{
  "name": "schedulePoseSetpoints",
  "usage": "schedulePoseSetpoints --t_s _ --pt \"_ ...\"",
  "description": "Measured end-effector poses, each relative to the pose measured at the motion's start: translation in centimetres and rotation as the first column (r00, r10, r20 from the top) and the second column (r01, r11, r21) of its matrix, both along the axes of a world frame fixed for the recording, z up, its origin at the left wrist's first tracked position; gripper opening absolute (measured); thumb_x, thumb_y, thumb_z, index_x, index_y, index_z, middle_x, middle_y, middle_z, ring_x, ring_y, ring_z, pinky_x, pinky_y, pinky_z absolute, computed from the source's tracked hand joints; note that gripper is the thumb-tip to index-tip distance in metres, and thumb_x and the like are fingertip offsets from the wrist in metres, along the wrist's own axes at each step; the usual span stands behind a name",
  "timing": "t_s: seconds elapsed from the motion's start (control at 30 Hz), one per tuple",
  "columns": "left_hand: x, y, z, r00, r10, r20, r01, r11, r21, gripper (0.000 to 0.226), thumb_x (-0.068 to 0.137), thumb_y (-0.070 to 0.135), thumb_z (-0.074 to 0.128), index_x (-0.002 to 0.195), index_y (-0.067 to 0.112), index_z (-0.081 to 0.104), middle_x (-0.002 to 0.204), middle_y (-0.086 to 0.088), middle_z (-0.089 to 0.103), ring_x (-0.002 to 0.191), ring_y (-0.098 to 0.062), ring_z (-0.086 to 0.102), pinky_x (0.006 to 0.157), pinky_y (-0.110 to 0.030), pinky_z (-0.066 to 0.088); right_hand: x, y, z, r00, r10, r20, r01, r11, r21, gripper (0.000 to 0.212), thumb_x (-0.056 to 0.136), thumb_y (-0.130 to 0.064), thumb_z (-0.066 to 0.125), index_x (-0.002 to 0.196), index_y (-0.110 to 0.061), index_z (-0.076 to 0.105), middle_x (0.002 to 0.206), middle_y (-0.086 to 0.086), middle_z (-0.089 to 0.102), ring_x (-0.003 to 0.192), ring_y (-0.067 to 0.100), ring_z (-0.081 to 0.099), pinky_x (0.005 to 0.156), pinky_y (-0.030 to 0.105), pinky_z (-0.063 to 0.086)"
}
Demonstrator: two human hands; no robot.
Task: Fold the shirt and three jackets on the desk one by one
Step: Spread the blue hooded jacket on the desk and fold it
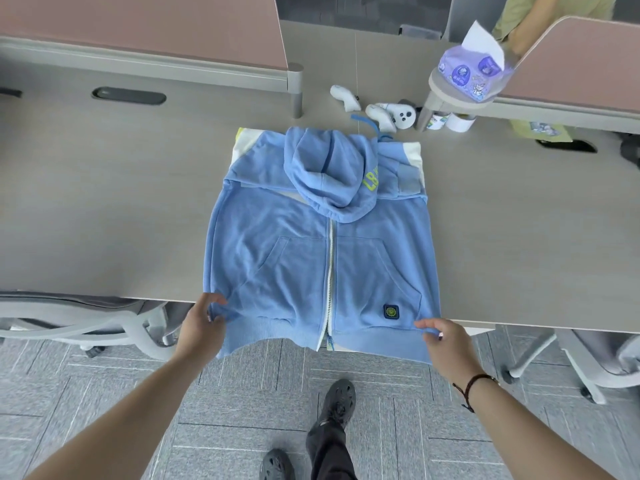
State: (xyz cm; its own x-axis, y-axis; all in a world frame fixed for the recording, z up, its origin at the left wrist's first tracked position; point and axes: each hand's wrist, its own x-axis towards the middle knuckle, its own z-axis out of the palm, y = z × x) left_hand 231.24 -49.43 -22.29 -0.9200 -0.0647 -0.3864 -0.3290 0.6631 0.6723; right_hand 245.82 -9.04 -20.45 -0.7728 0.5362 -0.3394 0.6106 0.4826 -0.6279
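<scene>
Two hands, left and right, are pinching the hoodie hem at 6 o'clock; I am judging sleeves and hood folded, bottom fold remaining, other garments unseen.

The hooded jacket was soft, matt blue cotton-like fleece, slightly fuzzy, with a ribbed knit hem at its near edge and a white toothed zipper down its front. A small dark woven-looking patch sat on the jacket's pocket, and white smooth fabric panels showed at its shoulders. Under the jacket, the desk had a matt grey laminate finish with faint wood grain. Beyond the jacket's hood lay white, smooth plastic controllers. Further behind the jacket, a tissue pack was in glossy purple plastic film, with white paper sticking out. Below the jacket's hem, the floor was rough grey carpet tile.
</scene>
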Motion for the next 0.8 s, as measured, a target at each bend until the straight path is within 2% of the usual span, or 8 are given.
schedulePoseSetpoints --t_s 0.13,0.23,0.33,0.43,0.53,0.63,0.7,0.8 --pt "1.3 -0.2 1.9 0.988 -0.024 -0.149 0.015 0.998 -0.067 0.041 0.094 -0.003 0.046 0.101 0.032 0.066 0.137 -0.011 0.045 0.067 -0.015 0.056 0.056 -0.022 0.037 0.1 -1.2 1.7 0.993 0.015 -0.121 0.001 0.991 0.135 0.039 0.094 0.004 0.053 0.079 -0.029 0.067 0.121 -0.005 0.057 0.084 0.006 0.060 0.067 0.006 0.038" --pt "1.7 -0.7 3.5 0.964 -0.124 -0.234 0.110 0.991 -0.074 0.029 0.096 0.002 0.059 0.105 0.024 0.075 0.161 -0.004 0.031 0.080 -0.001 0.059 0.068 -0.020 0.041 -0.1 -1.9 3.2 0.976 0.132 -0.171 -0.098 0.976 0.197 0.035 0.092 0.006 0.052 0.081 -0.021 0.072 0.140 -0.029 0.045 0.077 -0.010 0.052 0.069 0.015 0.040" --pt "1.7 -0.9 4.8 0.955 -0.227 -0.191 0.210 0.972 -0.109 0.014 0.088 0.012 0.075 0.095 0.024 0.077 0.165 -0.004 0.026 0.088 -0.005 0.060 0.078 -0.024 0.039 -0.5 -2.5 4.2 0.945 0.280 -0.167 -0.240 0.944 0.226 0.050 0.090 0.009 0.054 0.072 -0.036 0.064 0.115 -0.024 0.065 0.083 -0.004 0.065 0.075 0.010 0.045" --pt "1.5 -1.1 5.8 0.932 -0.354 -0.081 0.338 0.927 -0.164 0.023 0.081 0.016 0.083 0.091 0.031 0.070 0.168 0.000 0.015 0.081 0.002 0.062 0.064 -0.009 0.037 -0.8 -2.6 5.3 0.885 0.449 -0.119 -0.397 0.864 0.310 0.025 0.089 -0.003 0.064 0.094 -0.027 0.072 0.104 -0.018 0.064 0.092 0.006 0.066 0.086 0.027 0.054" --pt "1.2 -1.4 6.3 0.831 -0.556 -0.035 0.519 0.796 -0.311 0.053 0.078 0.026 0.083 0.127 0.019 0.064 0.169 0.006 -0.010 0.109 -0.013 0.063 0.078 -0.014 0.046 -0.7 -1.4 6.2 0.759 0.643 0.100 -0.635 0.698 0.333 0.048 0.082 -0.022 0.077 0.127 -0.021 0.061 0.126 -0.015 0.049 0.099 0.002 0.054 0.092 0.022 0.047" --pt "1.1 -2.1 5.8 0.631 -0.775 0.030 0.687 0.540 -0.485 0.093 0.080 0.037 0.082 0.153 0.010 0.033 0.164 0.001 -0.031 0.147 -0.022 0.032 0.106 -0.031 0.046 -0.8 -0.9 6.8 0.703 0.680 0.209 -0.699 0.604 0.383 0.055 0.080 -0.011 0.075 0.130 -0.025 0.055 0.130 -0.010 0.046 0.098 0.008 0.056 0.083 0.026 0.051" --pt "1.3 -2.6 5.7 0.518 -0.855 0.002 0.684 0.413 -0.601 0.100 0.068 0.031 0.091 0.149 0.003 0.040 0.168 -0.012 -0.013 0.143 -0.023 0.038 0.094 -0.029 0.056 -0.9 -0.8 6.6 0.733 0.658 0.171 -0.637 0.576 0.512 0.052 0.071 0.004 0.073 0.116 -0.019 0.064 0.116 -0.004 0.054 0.094 0.018 0.063 0.068 0.032 0.055" --pt "0.9 -3.5 5.3 0.468 -0.880 -0.085 0.561 0.370 -0.740 0.081 0.044 -0.005 0.085 0.123 -0.006 0.065 0.159 -0.025 0.030 0.116 -0.029 0.057 0.049 -0.025 0.057 -1.3 -0.6 6.7 0.787 0.609 0.097 -0.529 0.585 0.615 0.048 0.057 0.004 0.083 0.098 -0.017 0.070 0.097 -0.003 0.058 0.083 0.020 0.066 0.053 0.034 0.055"
